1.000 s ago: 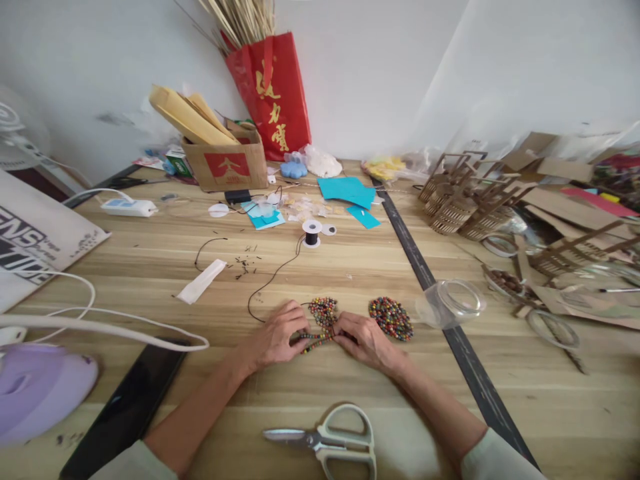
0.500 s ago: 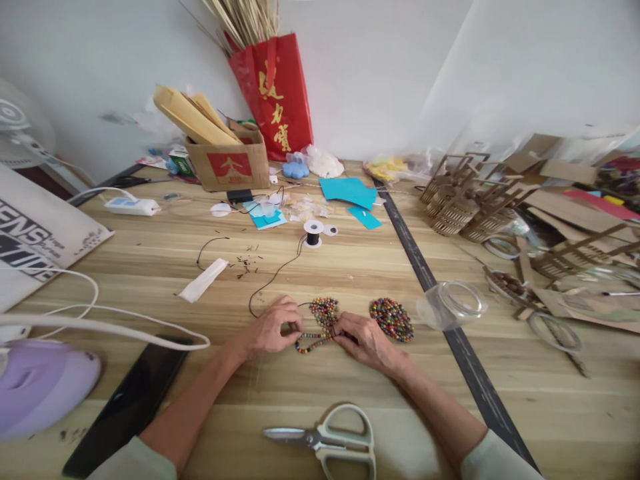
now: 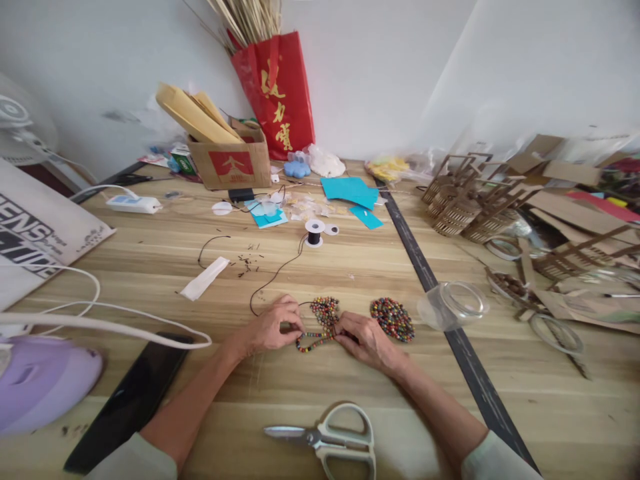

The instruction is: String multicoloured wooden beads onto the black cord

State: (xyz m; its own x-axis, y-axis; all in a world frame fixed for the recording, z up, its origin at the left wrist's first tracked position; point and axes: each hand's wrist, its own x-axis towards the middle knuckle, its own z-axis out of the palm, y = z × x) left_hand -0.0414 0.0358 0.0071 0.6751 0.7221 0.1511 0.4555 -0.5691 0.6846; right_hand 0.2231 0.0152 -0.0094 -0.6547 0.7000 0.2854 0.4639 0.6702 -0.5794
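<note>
Holding a looped bead strand (image 3: 315, 346) in the right fingers (image 3: 351, 324), with the left fingers (image 3: 289, 317) at its bend, a bead coil (image 3: 393, 320) right of both, thread spool (image 3: 314, 237) beyond, scissors (image 3: 313, 437) nearer.

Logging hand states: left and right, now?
Left hand: at multicoloured strand of round beads; grip cannot be told.
Right hand: closed, holding that strand.

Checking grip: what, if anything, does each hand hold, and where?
The right hand pinches the bead loop at its right end. The left hand is at its left end; whether it grips can't be told.
</note>
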